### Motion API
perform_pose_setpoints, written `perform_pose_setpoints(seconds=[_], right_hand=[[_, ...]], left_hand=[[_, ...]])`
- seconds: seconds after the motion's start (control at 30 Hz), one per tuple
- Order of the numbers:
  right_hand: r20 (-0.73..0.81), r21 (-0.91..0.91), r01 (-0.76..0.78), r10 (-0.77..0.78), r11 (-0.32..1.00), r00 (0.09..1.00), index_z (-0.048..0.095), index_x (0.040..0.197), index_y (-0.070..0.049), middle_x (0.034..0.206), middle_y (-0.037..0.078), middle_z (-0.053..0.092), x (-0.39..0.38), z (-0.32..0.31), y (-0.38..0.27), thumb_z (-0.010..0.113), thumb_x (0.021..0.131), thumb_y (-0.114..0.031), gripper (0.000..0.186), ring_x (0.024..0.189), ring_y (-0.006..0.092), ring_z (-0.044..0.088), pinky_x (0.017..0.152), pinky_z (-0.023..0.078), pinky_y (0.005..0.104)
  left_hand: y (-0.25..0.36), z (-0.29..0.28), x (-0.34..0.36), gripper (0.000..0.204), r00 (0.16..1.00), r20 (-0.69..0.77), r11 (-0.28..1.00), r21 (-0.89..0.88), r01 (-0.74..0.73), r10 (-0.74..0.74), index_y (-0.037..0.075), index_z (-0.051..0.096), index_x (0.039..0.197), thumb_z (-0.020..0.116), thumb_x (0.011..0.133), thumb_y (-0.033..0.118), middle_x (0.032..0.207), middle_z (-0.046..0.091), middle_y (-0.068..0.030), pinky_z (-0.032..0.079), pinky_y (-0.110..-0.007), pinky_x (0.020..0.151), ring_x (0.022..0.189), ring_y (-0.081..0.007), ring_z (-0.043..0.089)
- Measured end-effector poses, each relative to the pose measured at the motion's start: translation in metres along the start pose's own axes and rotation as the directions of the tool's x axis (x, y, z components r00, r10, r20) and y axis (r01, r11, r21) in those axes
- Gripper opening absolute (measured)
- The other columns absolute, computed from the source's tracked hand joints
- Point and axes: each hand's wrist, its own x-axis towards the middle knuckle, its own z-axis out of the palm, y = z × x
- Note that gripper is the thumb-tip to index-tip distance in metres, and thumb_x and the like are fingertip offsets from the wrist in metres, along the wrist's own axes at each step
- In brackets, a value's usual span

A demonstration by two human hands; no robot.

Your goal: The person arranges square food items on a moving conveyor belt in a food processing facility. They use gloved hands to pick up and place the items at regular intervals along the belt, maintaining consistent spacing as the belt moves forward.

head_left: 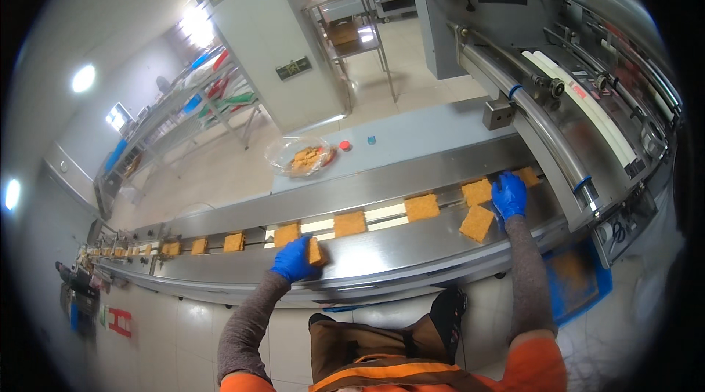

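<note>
Just left of the frame's centre, the left hand [294, 260] in a blue glove has its grip closed round an orange-brown square crumbed slab [316, 251], tilted on edge. It would sit best lowered flat, square to the long stainless-steel conveyor [382, 245]; being square, it shows no clear long axis. At right of centre, the right hand [509, 195] rests fingers-down among three like slabs [477, 223], grip unclear.
</note>
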Motion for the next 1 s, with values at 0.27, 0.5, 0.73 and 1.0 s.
perform_pose_setpoints(seconds=[0.27,0.5,0.73,1.0], right_hand=[[0.1,0.094,-0.207,0.198,0.974,0.975,0.06,0.123,0.0,0.115,0.026,0.064,-0.005,0.018,0.014,0.072,0.08,-0.034,0.056,0.107,0.0421,0.061,0.093,0.049,0.0499],[0.085,-0.03,-0.214,0.216,0.976,0.973,0.05,0.136,0.003,0.14,0.024,0.048,0.001,-0.001,-0.002,0.072,0.08,-0.035,0.071,0.124,0.0413,0.05,0.104,0.043,0.0486],[-0.059,-0.023,-0.123,0.121,0.992,0.991,0.057,0.128,0.003,0.133,0.024,0.055,-0.003,0.01,0.017,0.073,0.078,-0.03,0.061,0.117,0.0421,0.054,0.101,0.044,0.0502],[-0.076,0.334,-0.071,0.102,0.94,0.992,0.065,0.118,0.0,0.121,0.022,0.064,-0.006,0.011,0.025,0.063,0.095,-0.026,0.034,0.113,0.0385,0.06,0.097,0.048,0.046]], left_hand=[[0.029,-0.038,0.085,0.081,0.994,-0.086,0.998,0.005,-0.065,0.065,0.006,0.048,0.137,0.083,0.069,0.032,0.124,0.061,-0.0241,0.05,-0.047,0.096,0.114,-0.0404,0.06],[0.053,-0.043,0.189,0.073,0.991,-0.042,0.989,0.086,-0.119,0.123,0.008,0.052,0.126,0.084,0.066,0.035,0.121,0.062,-0.0221,0.05,-0.048,0.095,0.115,-0.0398,0.06],[0.064,-0.034,0.213,0.124,0.988,0.132,0.99,0.104,-0.092,0.078,0.012,0.015,0.158,0.088,0.061,0.04,0.141,0.048,-0.0269,0.041,-0.05,0.108,0.129,-0.0437,0.048],[-0.024,-0.049,0.116,0.114,0.952,-0.294,0.996,0.033,-0.08,0.087,0.013,0.019,0.157,0.081,0.068,0.047,0.154,0.034,-0.0245,0.037,-0.05,0.112,0.139,-0.0421,0.037]])
